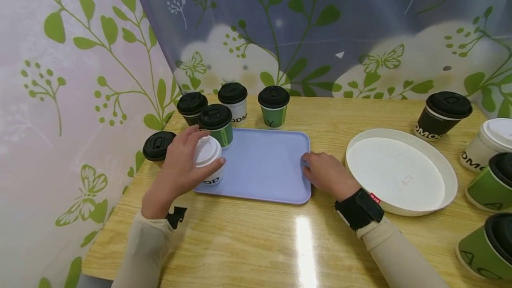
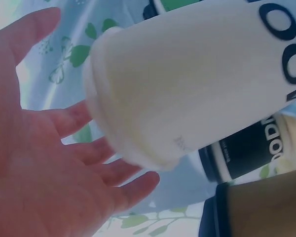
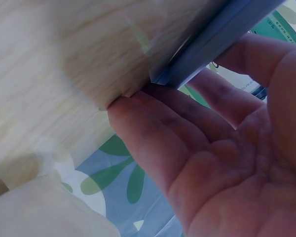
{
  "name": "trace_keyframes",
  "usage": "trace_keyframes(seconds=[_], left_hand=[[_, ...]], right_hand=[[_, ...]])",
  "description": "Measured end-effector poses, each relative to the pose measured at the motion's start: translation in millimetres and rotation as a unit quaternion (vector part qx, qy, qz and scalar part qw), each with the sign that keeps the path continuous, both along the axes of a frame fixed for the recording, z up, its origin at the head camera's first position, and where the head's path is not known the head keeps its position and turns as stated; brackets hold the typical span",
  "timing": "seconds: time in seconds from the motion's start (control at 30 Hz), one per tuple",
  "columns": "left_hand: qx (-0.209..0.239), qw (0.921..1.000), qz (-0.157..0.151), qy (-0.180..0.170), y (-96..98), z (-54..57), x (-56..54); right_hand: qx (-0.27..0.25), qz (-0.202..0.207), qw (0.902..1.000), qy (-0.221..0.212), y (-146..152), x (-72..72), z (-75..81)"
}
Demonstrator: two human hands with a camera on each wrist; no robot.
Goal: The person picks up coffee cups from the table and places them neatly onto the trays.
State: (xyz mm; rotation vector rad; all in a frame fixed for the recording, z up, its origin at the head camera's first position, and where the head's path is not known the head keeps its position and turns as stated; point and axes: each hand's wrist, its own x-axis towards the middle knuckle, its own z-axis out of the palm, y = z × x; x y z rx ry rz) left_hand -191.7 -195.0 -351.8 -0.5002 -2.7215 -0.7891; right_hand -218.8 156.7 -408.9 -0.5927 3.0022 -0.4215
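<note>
A white paper cup (image 1: 214,176) with a white lid stands on the left front part of the lavender tray (image 1: 264,163). My left hand (image 1: 180,163) is beside this cup, thumb and fingers spread around its lid. In the left wrist view gaps show between the palm and the cup (image 2: 187,74). A green cup (image 1: 225,135) with a black lid stands at the tray's back left corner. My right hand (image 1: 328,172) grips the tray's right edge. In the right wrist view the thumb lies over the tray rim (image 3: 212,44), with fingers low against the table.
Behind the tray stand a green cup (image 1: 274,115) and a white cup (image 1: 239,111), both black-lidded; a dark cup (image 1: 192,106) and a brown one (image 1: 158,146) stand left. A round white tray (image 1: 400,177) lies right, with several cups beyond it. Patterned curtains (image 1: 280,34) border the table.
</note>
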Motion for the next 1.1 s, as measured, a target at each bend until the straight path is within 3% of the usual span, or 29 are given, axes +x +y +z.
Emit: trace_keyframes(seconds=[0.3,0.6,0.8,1.1], left_hand=[[0.003,0.9993,0.024,0.027,-25.5,4.9,2.1],[0.016,0.9976,0.067,0.011,-60.3,7.0,8.4],[0.018,0.9952,0.096,-0.001,-80.2,-0.5,6.0],[0.029,0.9938,0.105,-0.023,-93.4,-8.6,1.4]], right_hand=[[0.001,-0.001,1.0000,0.000,0.9,0.5,-1.3],[-0.001,-0.001,1.0000,0.003,0.7,0.5,-1.4],[-0.001,-0.002,1.0000,0.003,0.4,1.5,-0.4],[-0.002,-0.002,1.0000,0.007,0.4,1.4,-0.6]])
